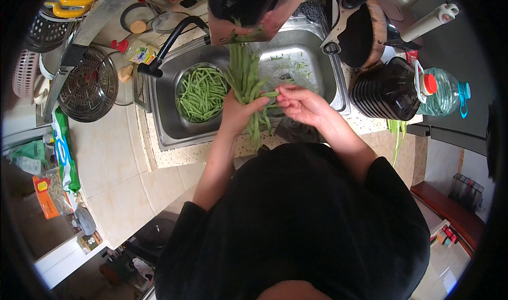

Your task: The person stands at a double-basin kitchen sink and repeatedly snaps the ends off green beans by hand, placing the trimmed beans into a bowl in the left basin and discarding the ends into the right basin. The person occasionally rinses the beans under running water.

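Observation:
My left hand (239, 111) is wrapped around a bunch of long green beans (245, 71), held over the divider of a double steel sink (164, 125). Close by on the right, my right hand (299, 103) pinches the end of one green bean (270, 94) between thumb and fingers. A round metal bowl (179, 115) in the left basin is filled with short pieces of green bean (201, 93). In the right basin lies a clear plastic bag (295, 75) with bean scraps (301, 66) around it. My hands partly cover the bunch's middle.
A black faucet (174, 34) reaches over the left basin, beside a dish soap bottle (137, 53). Steamer racks (88, 83) stand on the left counter. To the right are a large jug of dark liquid (383, 89), a clear water jug (440, 91) and a kitchen knife (339, 26).

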Demonstrator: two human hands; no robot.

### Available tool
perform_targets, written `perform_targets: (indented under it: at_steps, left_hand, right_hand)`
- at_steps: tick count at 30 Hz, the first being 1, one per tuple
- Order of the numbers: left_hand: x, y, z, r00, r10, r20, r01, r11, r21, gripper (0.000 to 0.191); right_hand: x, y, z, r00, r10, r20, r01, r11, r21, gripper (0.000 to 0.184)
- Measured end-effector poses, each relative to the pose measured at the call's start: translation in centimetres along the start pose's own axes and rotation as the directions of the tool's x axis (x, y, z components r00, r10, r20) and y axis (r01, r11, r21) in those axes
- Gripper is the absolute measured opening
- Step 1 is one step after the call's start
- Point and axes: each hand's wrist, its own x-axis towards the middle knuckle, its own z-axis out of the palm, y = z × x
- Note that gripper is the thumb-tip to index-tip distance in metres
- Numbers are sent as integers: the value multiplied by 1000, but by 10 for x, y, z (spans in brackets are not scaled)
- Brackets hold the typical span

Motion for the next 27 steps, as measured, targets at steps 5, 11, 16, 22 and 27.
perform_targets:
  at_steps: [5,11,16,22,27]
  left_hand:
    - [-1,0,3,999,25,-41,-27,998,-56,41]
    - [-1,-1,-27,965,28,-260,-83,976,-201,27]
    - [-1,-9,-45,926,-4,-377,-120,945,-305,22]
    - [-6,-14,-54,931,-104,-350,-111,833,-542,22]
    - [-8,-13,-56,940,-123,-319,-98,797,-596,21]
  right_hand:
    - [10,0,-35,974,-225,-39,228,952,205,13]
    - [-6,0,-99,744,-668,19,-332,-394,-857,63]
    - [-44,52,-128,971,-116,208,109,-556,-824,26]
    - [-111,35,-162,891,-453,35,-286,-620,-731,19]
    - [-115,29,-157,652,-717,-246,-748,-555,-365,17]
